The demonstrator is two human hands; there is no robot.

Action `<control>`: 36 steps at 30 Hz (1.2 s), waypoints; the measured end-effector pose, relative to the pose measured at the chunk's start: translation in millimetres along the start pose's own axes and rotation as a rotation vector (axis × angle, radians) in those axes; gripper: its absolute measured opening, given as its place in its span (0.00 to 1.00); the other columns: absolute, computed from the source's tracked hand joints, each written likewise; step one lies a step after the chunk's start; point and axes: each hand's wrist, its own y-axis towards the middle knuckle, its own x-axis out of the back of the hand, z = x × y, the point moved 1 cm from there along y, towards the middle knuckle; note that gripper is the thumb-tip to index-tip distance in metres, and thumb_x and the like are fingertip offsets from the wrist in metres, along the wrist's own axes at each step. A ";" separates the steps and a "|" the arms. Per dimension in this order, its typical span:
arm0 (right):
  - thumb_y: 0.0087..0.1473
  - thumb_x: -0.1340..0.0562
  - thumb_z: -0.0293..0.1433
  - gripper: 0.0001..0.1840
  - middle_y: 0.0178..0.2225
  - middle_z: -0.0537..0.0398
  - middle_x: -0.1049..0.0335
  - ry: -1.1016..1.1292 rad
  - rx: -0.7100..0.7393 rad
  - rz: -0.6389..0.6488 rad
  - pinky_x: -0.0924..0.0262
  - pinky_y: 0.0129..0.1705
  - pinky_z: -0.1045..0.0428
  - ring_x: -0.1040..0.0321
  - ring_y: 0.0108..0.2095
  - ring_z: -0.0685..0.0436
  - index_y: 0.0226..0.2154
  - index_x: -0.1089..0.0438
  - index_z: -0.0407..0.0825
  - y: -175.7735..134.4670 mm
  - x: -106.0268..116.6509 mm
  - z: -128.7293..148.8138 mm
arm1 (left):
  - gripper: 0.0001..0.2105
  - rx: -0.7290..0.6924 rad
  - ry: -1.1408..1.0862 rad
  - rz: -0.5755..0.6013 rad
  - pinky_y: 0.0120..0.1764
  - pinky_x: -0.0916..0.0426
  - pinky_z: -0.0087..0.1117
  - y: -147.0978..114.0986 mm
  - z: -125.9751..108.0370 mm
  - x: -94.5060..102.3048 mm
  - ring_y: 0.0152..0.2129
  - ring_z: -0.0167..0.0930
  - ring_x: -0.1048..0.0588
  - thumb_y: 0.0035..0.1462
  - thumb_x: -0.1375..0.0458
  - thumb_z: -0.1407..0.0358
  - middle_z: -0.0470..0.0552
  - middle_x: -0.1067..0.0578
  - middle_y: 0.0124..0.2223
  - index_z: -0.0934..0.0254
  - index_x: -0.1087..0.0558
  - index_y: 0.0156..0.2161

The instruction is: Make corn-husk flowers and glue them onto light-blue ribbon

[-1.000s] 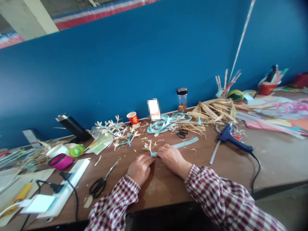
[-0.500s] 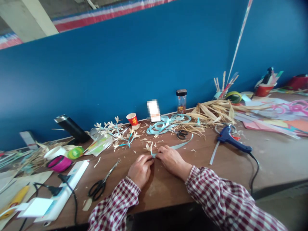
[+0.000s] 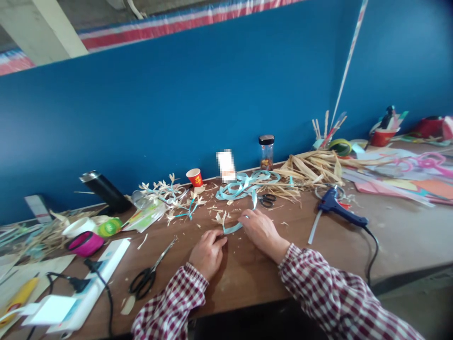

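In the head view, two bare hands in checked sleeves are seen over one brown table (image 3: 396,236). Two pairs of scissors are counted: silver-bladed scissors (image 3: 143,282) near the left forearm, and dark-handled scissors (image 3: 268,200) beyond the right hand (image 3: 264,231). One blue glue gun (image 3: 341,208) is laid at the right, and one black flask (image 3: 106,191) is tilted at the left.

Of the containers, one lidded jar (image 3: 266,153) is partly filled with brownish-orange bits. A red paper cup (image 3: 195,177) is stood near the blue wall (image 3: 177,104), and pens and tools are held in a red tub (image 3: 384,137) at the far right. Thin sticks are held in a clear holder (image 3: 322,141) behind the dry husks (image 3: 307,165).

A light blue strip (image 3: 232,229), flat and gently curved, is stretched between the hands above the tabletop's near half. At its left end a pale husk flower (image 3: 221,218) with pointed, splayed petals is placed. The strip is pinched by the right fingers, its other end raised behind them. The left hand (image 3: 208,255) is held at the flower end; whether its fingertips are closed on anything cannot be told.
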 end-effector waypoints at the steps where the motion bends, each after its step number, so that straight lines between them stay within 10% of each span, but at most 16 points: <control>1: 0.59 0.49 0.28 0.13 0.41 0.49 0.33 0.000 0.003 0.001 0.43 0.38 0.54 0.38 0.40 0.44 0.38 0.30 0.50 1.0 0.8 0.3 | 0.15 0.005 -0.004 -0.002 0.44 0.31 0.41 0.0 0.0 0.0 0.42 0.36 0.33 0.50 0.50 0.78 0.57 0.29 0.42 0.68 0.26 0.40; 19: 0.55 0.43 0.34 0.10 0.37 0.48 0.30 0.078 0.116 0.071 0.41 0.38 0.53 0.34 0.38 0.43 0.36 0.30 0.47 17.2 5.9 7.9 | 0.12 0.042 -0.111 -0.085 0.41 0.32 0.37 -4.7 5.1 -1.4 0.36 0.34 0.29 0.53 0.49 0.73 0.54 0.25 0.37 0.65 0.28 0.41; 23: 0.55 0.44 0.35 0.11 0.35 0.47 0.30 0.106 0.097 0.085 0.41 0.37 0.53 0.32 0.37 0.43 0.32 0.29 0.46 19.7 0.7 8.4 | 0.10 0.302 -0.097 -0.140 0.40 0.33 0.35 -0.4 12.3 6.1 0.36 0.34 0.27 0.56 0.50 0.66 0.53 0.24 0.37 0.64 0.27 0.39; 28: 0.58 0.47 0.34 0.12 0.35 0.48 0.30 0.170 0.087 0.062 0.42 0.38 0.54 0.33 0.36 0.45 0.34 0.30 0.47 14.8 -2.8 6.1 | 0.13 0.681 -0.092 0.091 0.31 0.36 0.32 21.3 18.9 11.2 0.29 0.35 0.25 0.55 0.50 0.60 0.52 0.22 0.32 0.62 0.24 0.31; 36: 0.58 0.48 0.32 0.12 0.37 0.51 0.30 0.269 0.080 0.027 0.43 0.38 0.56 0.33 0.37 0.47 0.37 0.30 0.50 10.4 -4.2 4.3 | 0.17 0.891 -0.152 0.206 0.24 0.43 0.29 55.1 9.8 3.5 0.25 0.35 0.26 0.48 0.46 0.50 0.53 0.23 0.25 0.60 0.24 0.24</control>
